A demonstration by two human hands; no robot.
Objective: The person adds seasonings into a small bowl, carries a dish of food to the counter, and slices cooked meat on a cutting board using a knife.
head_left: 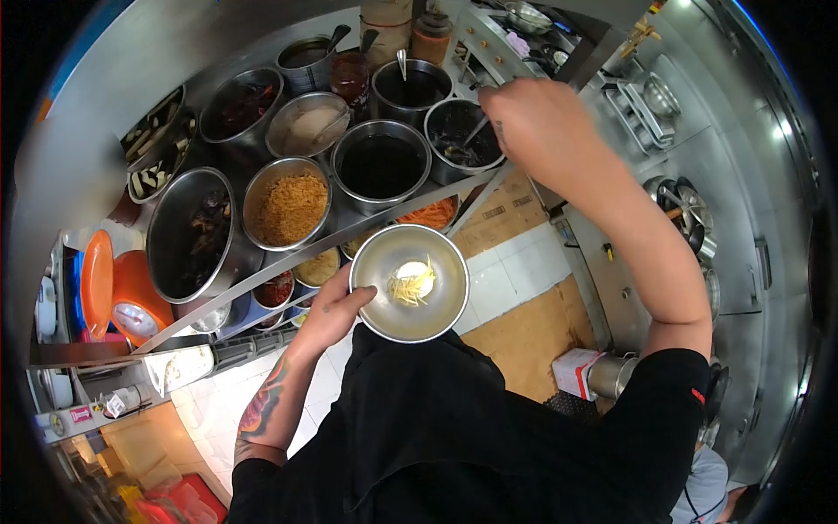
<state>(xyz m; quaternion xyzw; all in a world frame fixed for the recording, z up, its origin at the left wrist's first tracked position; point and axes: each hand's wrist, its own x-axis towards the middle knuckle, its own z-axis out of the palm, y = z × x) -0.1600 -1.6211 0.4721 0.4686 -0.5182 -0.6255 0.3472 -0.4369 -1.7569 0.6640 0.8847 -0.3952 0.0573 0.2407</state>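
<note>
The left hand [336, 310] grips the rim of a bowl [447, 301], thumb inside, in front of the table [349, 232]; pale shreds [408, 289] and something white lie in it. The fingers of the right hand [541, 118] close on a spoon [477, 130] standing in a dark pot [442, 161]. Beside that pot are dark liquid [380, 166] and orange bits [291, 208] in their own pots. The bowl hides part of the lower tubs, one with carrot shreds [429, 215]. An orange scale [150, 281] stands at left, its dial too small to read. The print on the red-and-white box [576, 371] and the cardboard [497, 210] is illegible.
</note>
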